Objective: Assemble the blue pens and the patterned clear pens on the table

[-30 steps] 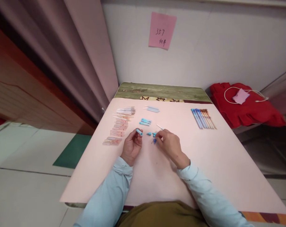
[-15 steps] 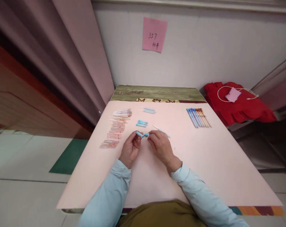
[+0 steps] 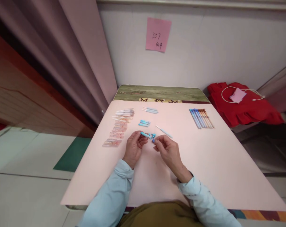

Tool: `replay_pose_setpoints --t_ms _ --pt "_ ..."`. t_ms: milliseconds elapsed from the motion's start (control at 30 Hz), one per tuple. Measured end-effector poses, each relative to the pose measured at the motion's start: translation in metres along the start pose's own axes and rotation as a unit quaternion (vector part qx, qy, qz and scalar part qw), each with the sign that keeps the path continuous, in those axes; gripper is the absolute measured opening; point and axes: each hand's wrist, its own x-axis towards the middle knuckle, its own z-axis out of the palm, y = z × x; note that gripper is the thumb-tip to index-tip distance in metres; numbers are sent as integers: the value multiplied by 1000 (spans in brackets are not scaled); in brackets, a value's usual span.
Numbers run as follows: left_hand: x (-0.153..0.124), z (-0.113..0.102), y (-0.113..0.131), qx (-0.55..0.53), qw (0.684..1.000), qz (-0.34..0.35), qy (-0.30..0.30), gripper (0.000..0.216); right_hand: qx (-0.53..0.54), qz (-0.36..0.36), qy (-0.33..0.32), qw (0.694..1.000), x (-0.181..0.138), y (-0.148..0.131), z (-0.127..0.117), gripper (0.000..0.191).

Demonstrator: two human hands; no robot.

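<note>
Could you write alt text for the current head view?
A person's left hand holds a light blue tube over a pink-covered table, while the right hand is close to small blue pieces. Slender parts lie to the left and a row of blue and brown pens lies to the right.

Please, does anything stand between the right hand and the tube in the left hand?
A dark-blue piece shows between the tube and the right hand; whether that hand holds it is unclear.
</note>
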Motion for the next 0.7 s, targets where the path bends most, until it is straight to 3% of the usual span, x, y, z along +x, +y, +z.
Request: replay_pose_setpoints --t_ms 167,300,433,567,700 --pt "3 -3 4 -5 1000 14 26 9 9 -18 -8 1000 -16 7 6 12" --pt "4 -2 2 0 1000 9 20 7 63 37 -30 997 -30 16 11 12" --pt "0 3 -3 6 1000 -8 12 9 109 64 25 992 -28 16 0 17" --pt "-5 8 -8 4 999 -31 0 12 63 20 87 994 -22 8 -16 17" --pt "-8 10 -12 2 998 -55 -21 17 -23 -42 84 995 -22 3 -18 12"
